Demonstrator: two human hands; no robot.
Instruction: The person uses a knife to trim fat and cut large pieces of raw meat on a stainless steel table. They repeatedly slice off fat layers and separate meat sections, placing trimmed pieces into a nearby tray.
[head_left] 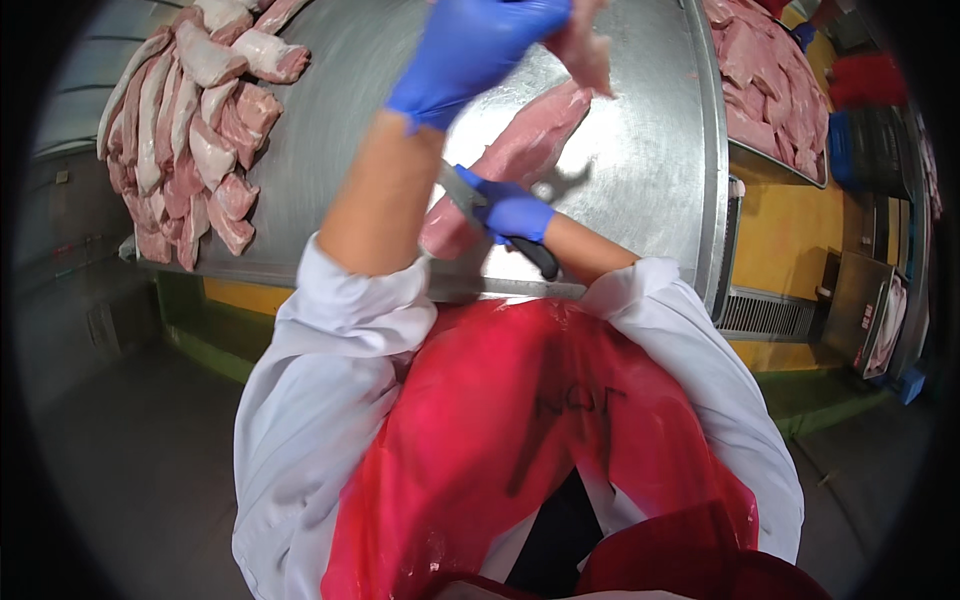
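A long pink piece of boneless meat point(525, 140) lies slantwise on the steel table in front of me. Above its far end, my left hand point(470, 50), in a blue glove, is closed on a strip of meat point(585, 55) that hangs from the fingers; part of this hand is cut off by the upper edge. My right hand point(515, 212), also blue-gloved, grips a knife point(541, 260) by its black handle. Its grey blade points up and left, over the near part of the long piece. Where the blade's tip ends is hard to make out.
A heap of meat pieces with white fat point(190, 130) covers the table's left side. Right of the steel table point(640, 200), a tray point(780, 165) holds many pink cuts. Farther right stand dark blue crates point(865, 150) and a steel box point(858, 310). A red apron point(520, 400) covers my front.
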